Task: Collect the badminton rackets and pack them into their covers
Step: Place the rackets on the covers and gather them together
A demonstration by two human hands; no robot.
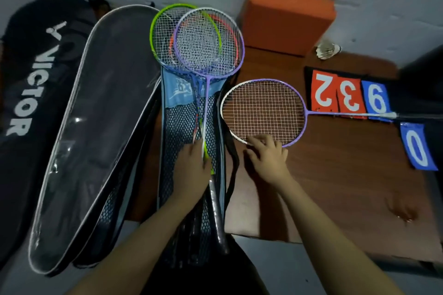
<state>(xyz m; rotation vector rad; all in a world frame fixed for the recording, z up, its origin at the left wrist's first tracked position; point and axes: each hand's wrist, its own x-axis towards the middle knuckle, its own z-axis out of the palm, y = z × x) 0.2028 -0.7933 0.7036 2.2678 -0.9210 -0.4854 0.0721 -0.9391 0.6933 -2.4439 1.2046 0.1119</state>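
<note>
Three rackets lie stacked with heads overlapping at the top centre: a green one (155, 31), a red one (224, 24) and a purple one (241, 55). Their shafts run down over a blue mesh cover (177, 127). My left hand (190, 170) is closed around those shafts. A second purple-and-white racket (263, 112) lies flat on the brown table (335, 187), handle pointing right. My right hand (267, 158) rests with spread fingers on the lower rim of its head. A grey-edged clear cover (96, 127) and a black VICTOR bag (26, 79) lie at the left.
An orange block (287, 17) stands against the wall behind the table. A shuttlecock (327, 50) lies to its right. Red and blue score number cards (347, 96) and a blue "0" card (417, 146) lie on the table's right side. A dark object fills the right edge.
</note>
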